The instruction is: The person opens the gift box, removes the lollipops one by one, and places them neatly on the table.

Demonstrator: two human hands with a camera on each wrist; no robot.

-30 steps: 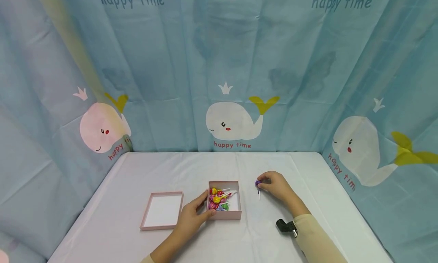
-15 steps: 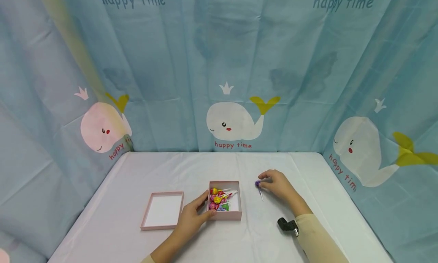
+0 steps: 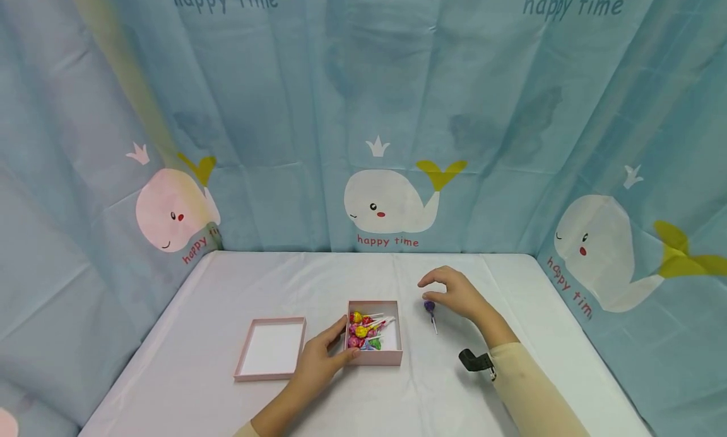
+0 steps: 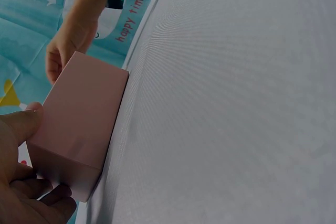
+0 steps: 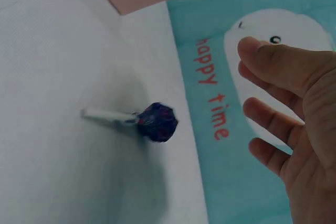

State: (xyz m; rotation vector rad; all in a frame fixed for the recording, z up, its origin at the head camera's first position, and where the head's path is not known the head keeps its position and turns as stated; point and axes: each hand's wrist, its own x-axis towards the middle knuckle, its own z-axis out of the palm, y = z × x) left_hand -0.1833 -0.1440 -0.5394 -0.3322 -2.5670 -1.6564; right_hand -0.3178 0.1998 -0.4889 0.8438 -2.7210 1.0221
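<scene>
My left hand [image 3: 319, 360] grips the left front corner of a small pink box [image 3: 376, 359], thumb at the front wall and fingers along the left side. In the left wrist view the thumb and fingertips press on the box's outer walls [image 4: 84, 108]. Several wrapped lollipops [image 3: 363, 331] in yellow, red, pink, blue and green lie inside, mostly to the left. On the cloth right of the box is a purple lollipop [image 3: 430, 305], its white stick toward me. Just above it hovers my right hand [image 3: 459, 296], fingers loosely bent and apart from the purple wrapper [image 5: 157, 122].
The shallow pink lid [image 3: 271, 348] with a white inside lies left of the box, close to my left hand. A black wrist device [image 3: 476, 361] sticks out beside my right sleeve. Blue curtains [image 3: 284, 203] with whale prints border the white table [image 3: 488, 269].
My right hand has let go of the purple lollipop and lifted up and away from it. The lollipop's stick has swung slightly to the right. My left hand stays on the box.
</scene>
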